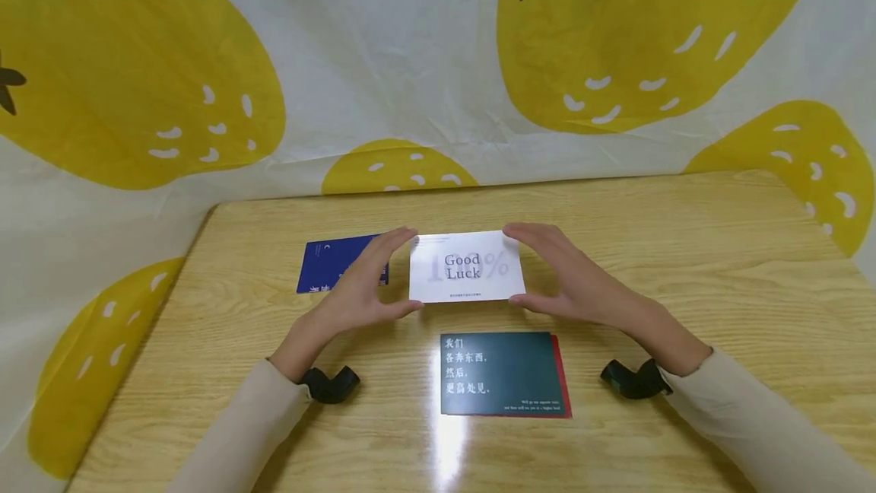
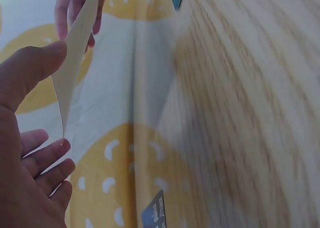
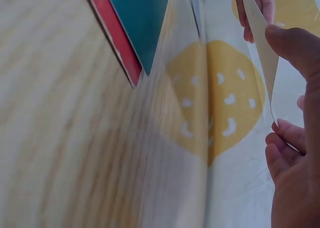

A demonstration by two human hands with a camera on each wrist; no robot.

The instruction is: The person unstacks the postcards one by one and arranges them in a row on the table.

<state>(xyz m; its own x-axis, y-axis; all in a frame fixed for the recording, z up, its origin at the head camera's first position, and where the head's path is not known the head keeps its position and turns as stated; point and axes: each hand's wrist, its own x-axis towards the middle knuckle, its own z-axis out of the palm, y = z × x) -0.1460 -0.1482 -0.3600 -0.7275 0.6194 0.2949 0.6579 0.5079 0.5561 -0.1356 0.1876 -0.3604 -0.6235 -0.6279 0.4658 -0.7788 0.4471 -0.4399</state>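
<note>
Between both hands, in the head view, a white card (image 1: 468,280) printed "Good Luck" is held up above the table. My left hand (image 1: 359,287) pinches its left edge, thumb at the lower corner and fingers at the upper one. On the opposite edge my right hand (image 1: 585,280) grips the same way. Both wrist views show the card (image 2: 75,60) nearly edge-on, its pale back (image 3: 264,43) turned to the cameras. A dark blue card (image 1: 335,261) with white print lies on the table, partly hidden behind my left hand.
Closer to me, a dark green card (image 1: 503,379) with white writing lies over a red one (image 1: 563,383), whose edge sticks out at the right. These rest on a wood-grain table (image 1: 684,234). A white cloth with yellow fruit shapes (image 1: 411,59) hangs behind it.
</note>
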